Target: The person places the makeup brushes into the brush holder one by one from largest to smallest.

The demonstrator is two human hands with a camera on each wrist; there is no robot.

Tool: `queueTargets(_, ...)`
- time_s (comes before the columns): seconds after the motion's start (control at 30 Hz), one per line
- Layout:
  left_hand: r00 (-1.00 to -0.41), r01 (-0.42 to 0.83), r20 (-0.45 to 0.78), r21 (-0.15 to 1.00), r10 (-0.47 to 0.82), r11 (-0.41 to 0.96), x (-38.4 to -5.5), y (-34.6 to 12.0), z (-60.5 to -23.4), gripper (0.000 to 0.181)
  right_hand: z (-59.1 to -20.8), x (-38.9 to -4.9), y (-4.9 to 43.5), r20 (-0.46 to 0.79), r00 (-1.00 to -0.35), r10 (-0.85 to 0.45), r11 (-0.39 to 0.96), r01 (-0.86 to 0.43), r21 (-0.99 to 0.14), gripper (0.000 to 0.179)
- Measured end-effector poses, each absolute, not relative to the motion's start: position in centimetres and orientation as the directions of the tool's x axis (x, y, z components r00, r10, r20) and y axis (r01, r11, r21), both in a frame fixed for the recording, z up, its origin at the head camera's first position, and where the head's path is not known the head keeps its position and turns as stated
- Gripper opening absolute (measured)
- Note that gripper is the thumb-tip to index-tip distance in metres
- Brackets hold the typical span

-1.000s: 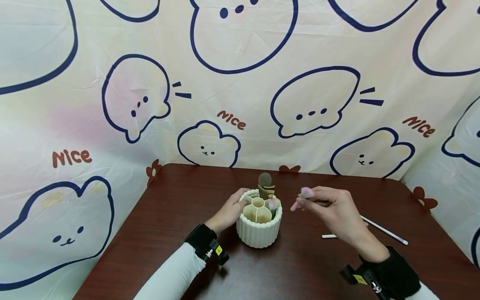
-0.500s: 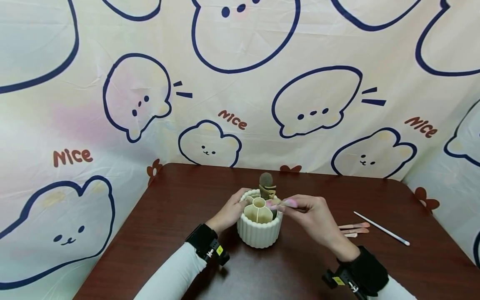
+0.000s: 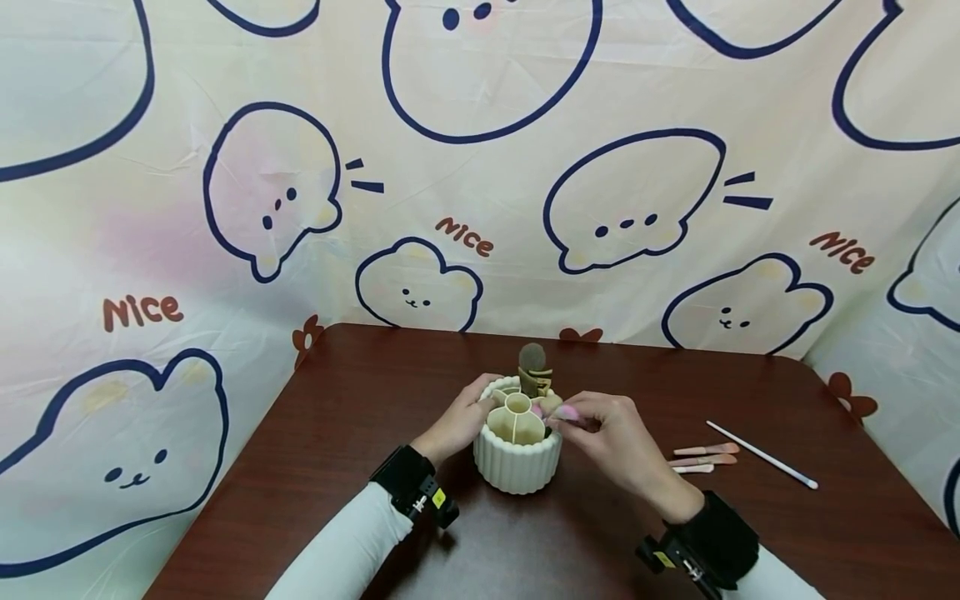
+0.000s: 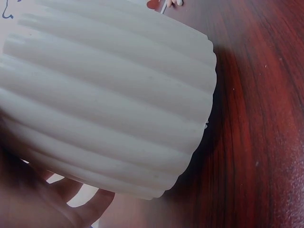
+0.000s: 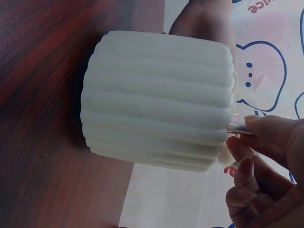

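A cream, ribbed round holder (image 3: 517, 467) stands upright on the table, its top divided into petal-shaped compartments around a central ring. My left hand (image 3: 453, 425) grips its left side near the rim, thumb in front and fingers behind. With thumb and forefinger, my right hand (image 3: 618, 446) pinches a makeup brush with pink-and-white bristles (image 3: 567, 412) at the holder's right rim. In the right wrist view its silvery ferrule (image 5: 239, 127) shows between the fingertips, and the lower part is hidden inside the holder. Another pink-tipped makeup brush (image 3: 537, 411) stands in the same right-hand compartment.
A grey-green rounded item (image 3: 532, 358) with yellowish bands rises from the holder's back compartment. Several pale makeup brushes (image 3: 705, 459) lie on the dark wood table (image 3: 360, 383) right of my right hand, beside a thin white stick (image 3: 761, 454). Behind hangs a patterned cloth (image 3: 510, 192).
My right hand has moved left to the holder with the pinched brush and lowered it into the right compartment. The left hand has stayed on the holder.
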State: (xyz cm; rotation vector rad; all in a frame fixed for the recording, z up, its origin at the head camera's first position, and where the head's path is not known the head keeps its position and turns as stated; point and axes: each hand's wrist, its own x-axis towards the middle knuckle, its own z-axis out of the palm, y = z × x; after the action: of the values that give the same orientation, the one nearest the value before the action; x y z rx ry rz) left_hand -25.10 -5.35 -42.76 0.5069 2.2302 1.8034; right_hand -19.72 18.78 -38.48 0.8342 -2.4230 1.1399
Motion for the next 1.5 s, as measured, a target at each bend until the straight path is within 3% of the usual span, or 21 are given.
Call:
queueTargets(0.6,-0.914,0.118,0.033,0.975,0.405,0.186,-25.2,-5.4,-42.9,0.041,-39.2,-20.0,18.4,0.468,-0.801,-0.372,0.567,-0.596,-0.569,0.013)
queueTargets(1.03,-0.919,0.126,0.043,0.974,0.392,0.189,-25.1,-5.3,-42.9,0.042,-39.0,-19.8,17.4,0.388,-0.878,-0.279,0.672,-0.467,-0.574,0.005)
queueTargets(1.3,-0.924,0.126,0.039,0.971,0.382,0.204,-25.0,-5.2,-43.1,0.041,-37.9,-19.7,17.8,0.277,-0.898,-0.342,0.648,-0.439,-0.622,0.011)
queueTargets(1.5,-0.922,0.118,0.03,0.971,0.387,0.207,-25.2,-5.2,-43.0,0.041,-36.8,-19.3,18.9,0.264,-0.889,-0.375,0.643,-0.454,-0.617,0.012)
